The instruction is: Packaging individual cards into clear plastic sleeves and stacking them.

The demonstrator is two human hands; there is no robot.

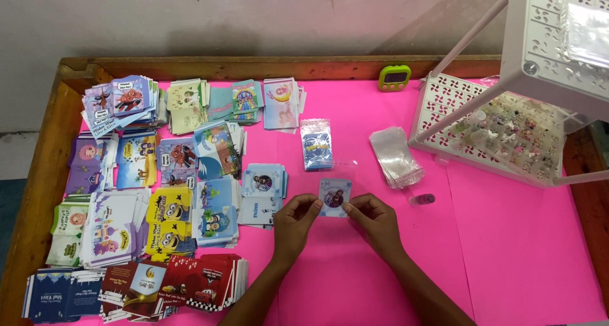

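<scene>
Forearms enter from the bottom centre of the frame, both hands meeting mid-frame over the pink tabletop.

Left hand: thumb and forefinger pinch the left edge of a small light-blue card, other fingers curled under. Right hand: same pinch on the card's right edge. Card sits just above both hands, centre of frame, face up, with a round picture in its middle. It looks to be inside or against a clear sleeve, whose top edge shows faintly above it; can't tell which.

Directly above the card: a clear bag of blue cards lying flat. Right of that, a loose stack of empty clear plastic sleeves. Small dark roll-like object just right of the right hand; too small to identify.

Left of the left hand, nearest: a pile of pale blue cards. Whole left half of the frame is covered with piles of printed cards in rows: blue and purple upper left, yellow mid left, red and dark blue along the bottom left.

Upper right: white perforated plastic rack, its lower tray holding many small trinkets. Green digital timer at top centre, against the wooden table rim.
</scene>
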